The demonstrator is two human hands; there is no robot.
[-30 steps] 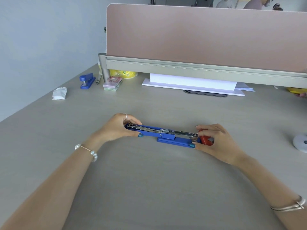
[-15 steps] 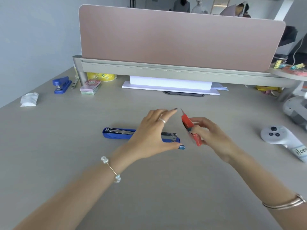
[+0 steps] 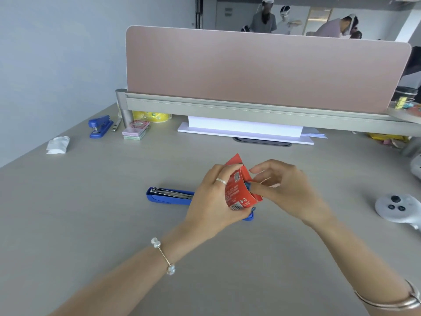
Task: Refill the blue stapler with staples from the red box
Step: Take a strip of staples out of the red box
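Midway through a refill: long blue plastic stapler (image 3: 169,196) flat on the pale grey bench (image 3: 114,224), lid swung open, metal channel bare. Small red cardboard staple box (image 3: 237,190) raised just above it, left hand (image 3: 211,206) in closed grip around it, right hand (image 3: 287,190) pinching its open end. No staples visible yet; loading and closing still ahead.

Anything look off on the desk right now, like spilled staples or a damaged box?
No spilled staples are visible. The red box is bent and its end flap sticks up while the left hand holds it and the right hand works at the opening. The blue stapler lies opened flat on the desk, as needed for refilling.
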